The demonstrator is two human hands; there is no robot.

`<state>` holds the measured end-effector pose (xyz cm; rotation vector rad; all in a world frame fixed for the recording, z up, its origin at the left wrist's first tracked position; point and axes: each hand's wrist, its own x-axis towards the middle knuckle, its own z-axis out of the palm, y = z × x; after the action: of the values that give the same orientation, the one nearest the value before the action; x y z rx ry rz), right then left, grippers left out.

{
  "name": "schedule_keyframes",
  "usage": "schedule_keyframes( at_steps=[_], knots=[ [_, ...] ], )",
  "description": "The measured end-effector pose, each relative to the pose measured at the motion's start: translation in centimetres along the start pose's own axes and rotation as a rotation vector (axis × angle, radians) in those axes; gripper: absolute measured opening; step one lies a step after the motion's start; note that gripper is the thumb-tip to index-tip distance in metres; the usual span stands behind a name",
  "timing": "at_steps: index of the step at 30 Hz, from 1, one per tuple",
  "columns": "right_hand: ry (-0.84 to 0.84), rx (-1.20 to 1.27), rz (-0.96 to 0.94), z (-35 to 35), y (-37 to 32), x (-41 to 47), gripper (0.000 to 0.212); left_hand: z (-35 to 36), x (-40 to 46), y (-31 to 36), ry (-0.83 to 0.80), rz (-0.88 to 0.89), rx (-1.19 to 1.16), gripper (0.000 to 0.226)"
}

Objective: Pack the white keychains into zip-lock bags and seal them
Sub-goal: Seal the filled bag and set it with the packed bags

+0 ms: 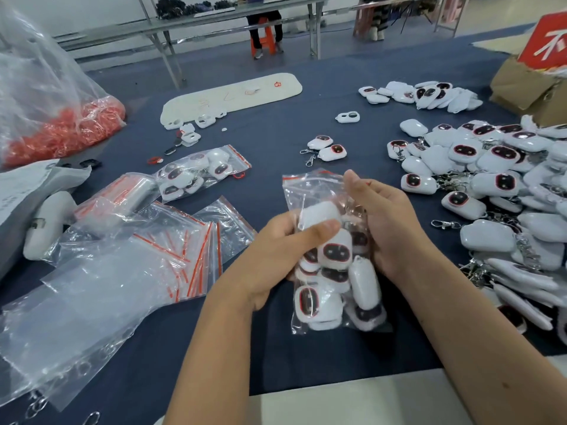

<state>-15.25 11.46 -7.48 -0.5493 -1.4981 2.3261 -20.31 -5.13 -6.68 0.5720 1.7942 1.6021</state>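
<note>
I hold a clear zip-lock bag [319, 191] upright over the dark blue table [270, 142], its red zip strip at the top. Several white keychains [334, 253] with dark oval faces fill its lower part. My left hand [276, 250] grips the bag's left side, thumb across a keychain. My right hand [383, 222] holds the bag's right side, fingers curled round its back. A big heap of loose white keychains [497, 185] lies to the right. Two loose keychains [326, 148] lie beyond the bag.
Empty zip-lock bags [190, 240] are spread at my left, with a filled bag [199, 173] behind them. A large plastic sack of red pieces [61, 130] sits far left, a white tray [233, 96] at the back, a cardboard box [530, 90] far right.
</note>
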Motion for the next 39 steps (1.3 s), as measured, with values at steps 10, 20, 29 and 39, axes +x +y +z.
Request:
schedule_keyframes(
  at_steps=[10, 20, 29, 39],
  knots=[
    [0.033, -0.109, -0.015, -0.9, 0.2, 0.8, 0.016, 0.1, 0.8, 0.0, 0.286, 0.002, -0.126, 0.017],
    [0.08, -0.394, -0.182, -1.3, 0.7, 1.0, 0.015, -0.5, 1.0, -0.3, 0.503, 0.11, -0.045, 0.013],
    [-0.031, -0.705, -0.247, -2.4, 0.1, 1.0, 0.011, -1.2, 0.7, -0.4, 0.552, 0.087, 0.043, 0.022],
    [-0.137, -0.419, -0.173, -3.5, -0.3, 1.1, 0.017, -2.0, 0.6, -0.4, 0.573, 0.175, -0.002, 0.04]
  ],
)
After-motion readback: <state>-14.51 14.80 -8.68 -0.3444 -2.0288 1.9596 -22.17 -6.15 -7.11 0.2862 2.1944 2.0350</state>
